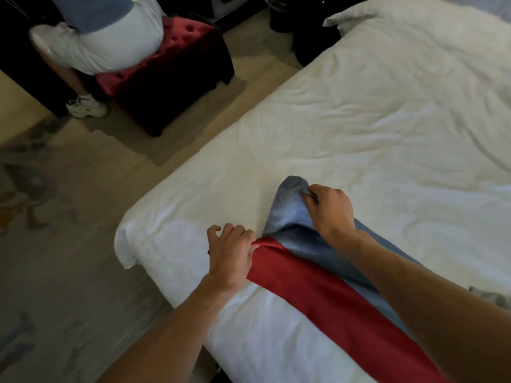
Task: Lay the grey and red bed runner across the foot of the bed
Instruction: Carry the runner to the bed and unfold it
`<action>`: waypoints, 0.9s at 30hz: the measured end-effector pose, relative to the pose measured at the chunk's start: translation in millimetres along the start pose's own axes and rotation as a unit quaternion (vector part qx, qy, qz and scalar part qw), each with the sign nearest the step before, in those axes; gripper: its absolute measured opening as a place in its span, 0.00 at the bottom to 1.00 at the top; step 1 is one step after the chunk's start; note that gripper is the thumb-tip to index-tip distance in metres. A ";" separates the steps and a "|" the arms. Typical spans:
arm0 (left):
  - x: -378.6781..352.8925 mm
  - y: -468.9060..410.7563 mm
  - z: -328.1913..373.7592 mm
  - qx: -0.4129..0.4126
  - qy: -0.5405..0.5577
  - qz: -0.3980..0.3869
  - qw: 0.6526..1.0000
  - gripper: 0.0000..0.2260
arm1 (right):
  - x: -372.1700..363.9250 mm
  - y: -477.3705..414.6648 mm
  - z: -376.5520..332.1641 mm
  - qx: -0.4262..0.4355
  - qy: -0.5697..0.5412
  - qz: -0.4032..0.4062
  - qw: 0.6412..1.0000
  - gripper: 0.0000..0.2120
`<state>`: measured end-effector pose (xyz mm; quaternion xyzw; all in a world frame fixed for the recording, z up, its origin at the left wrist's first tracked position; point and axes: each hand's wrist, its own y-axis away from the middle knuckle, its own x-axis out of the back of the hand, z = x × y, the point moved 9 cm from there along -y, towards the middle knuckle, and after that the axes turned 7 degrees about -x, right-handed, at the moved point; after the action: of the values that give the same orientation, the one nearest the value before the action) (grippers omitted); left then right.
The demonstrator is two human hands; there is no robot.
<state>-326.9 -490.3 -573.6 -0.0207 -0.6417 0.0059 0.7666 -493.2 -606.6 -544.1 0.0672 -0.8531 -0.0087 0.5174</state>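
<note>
Pinching the red edge of the runner point(318, 294) with the left hand point(229, 252) and gripping its grey corner just ahead with the right hand point(329, 208), seemingly to draw the bunched end flat leftward across the foot of the bed point(359, 120).

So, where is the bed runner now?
Head view, lower centre-right: the bed runner lies on the white bed, left hand pinching red, right hand pinching grey.

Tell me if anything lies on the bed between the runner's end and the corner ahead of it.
Nothing visible does: only white duvet lies between the end of the bed runner and that corner.
</note>
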 end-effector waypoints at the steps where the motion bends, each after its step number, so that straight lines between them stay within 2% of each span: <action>1: 2.6 -2.4 -6.9 0.003 0.001 -0.001 1.000 0.07 | -1.7 -3.8 -6.5 0.003 0.000 -0.001 1.000 0.14; 9: 17.3 -27.9 -81.3 0.017 0.005 0.005 1.000 0.06 | -20.2 -39.7 -63.7 0.012 -0.014 -0.012 1.000 0.18; 18: 24.1 -97.5 -191.7 0.013 0.001 -0.015 1.000 0.05 | -51.2 -107.4 -127.8 -0.054 -0.032 -0.001 0.998 0.21; 27: 42.3 -134.4 -287.3 0.047 -0.033 -0.043 0.997 0.05 | -85.2 -167.0 -182.3 -0.050 -0.045 0.009 0.998 0.17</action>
<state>-39.0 -630.1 -577.2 0.0433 -0.6660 0.0038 0.7447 -275.6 -751.6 -548.6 0.0336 -0.8745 -0.0497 0.4812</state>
